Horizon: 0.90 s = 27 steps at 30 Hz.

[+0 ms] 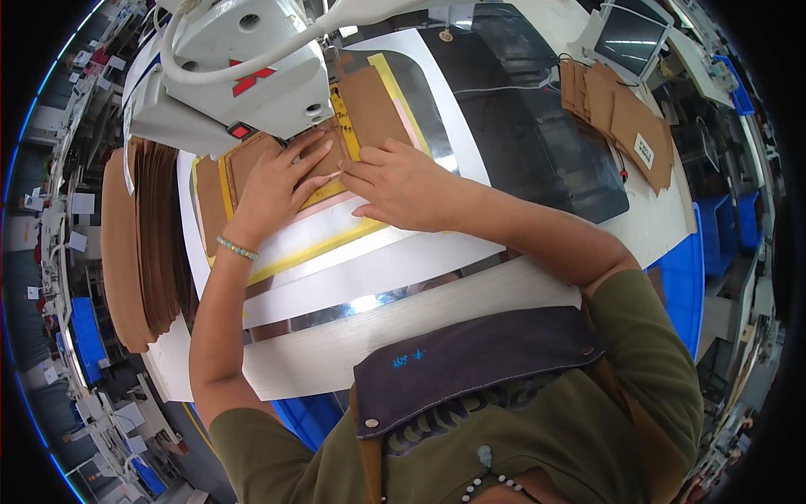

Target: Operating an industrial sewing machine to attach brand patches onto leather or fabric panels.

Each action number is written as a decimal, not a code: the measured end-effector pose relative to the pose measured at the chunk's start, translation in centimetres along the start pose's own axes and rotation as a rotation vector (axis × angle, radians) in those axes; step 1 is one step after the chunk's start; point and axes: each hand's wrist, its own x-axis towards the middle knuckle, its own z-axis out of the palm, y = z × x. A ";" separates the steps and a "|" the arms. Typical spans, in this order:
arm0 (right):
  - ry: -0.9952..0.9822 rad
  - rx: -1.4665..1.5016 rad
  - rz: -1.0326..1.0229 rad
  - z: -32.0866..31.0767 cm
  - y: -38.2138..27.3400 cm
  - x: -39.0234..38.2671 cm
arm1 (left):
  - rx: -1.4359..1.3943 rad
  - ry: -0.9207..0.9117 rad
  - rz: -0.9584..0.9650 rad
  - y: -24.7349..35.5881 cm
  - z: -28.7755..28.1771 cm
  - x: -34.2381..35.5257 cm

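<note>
A brown panel (270, 166) lies in a flat template (317, 249) edged with yellow tape, under the white head of a sewing machine (243, 80). My left hand (277, 186) rests palm down on the panel, fingers spread toward the needle area, which the machine head and my fingers partly hide. Beside it my right hand (399, 186) lies on the template's near right part, its fingers loosely bent and the thumb apart. The fingertips of the two hands almost meet. A yellow marked strip (342, 113) runs along the panel just beyond them.
A thick stack of brown panels (138, 244) stands at the left edge of the table. More brown pieces (625, 118) with a white label lie at the far right, near a screen (631, 40). A dark glossy plate (537, 126) covers the table's right part. Blue bins (682, 269) stand beyond the edge.
</note>
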 end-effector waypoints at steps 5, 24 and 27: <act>0.036 0.005 0.014 1.0 0.9 0.5 | -0.245 0.093 0.058 -2.9 0.9 -0.1; 0.185 0.081 0.133 0.6 3.3 -0.5 | -0.189 0.116 -0.040 -3.8 1.9 1.2; 0.304 0.077 0.023 0.7 3.1 -0.5 | -0.258 0.057 -0.171 -5.1 1.1 -0.1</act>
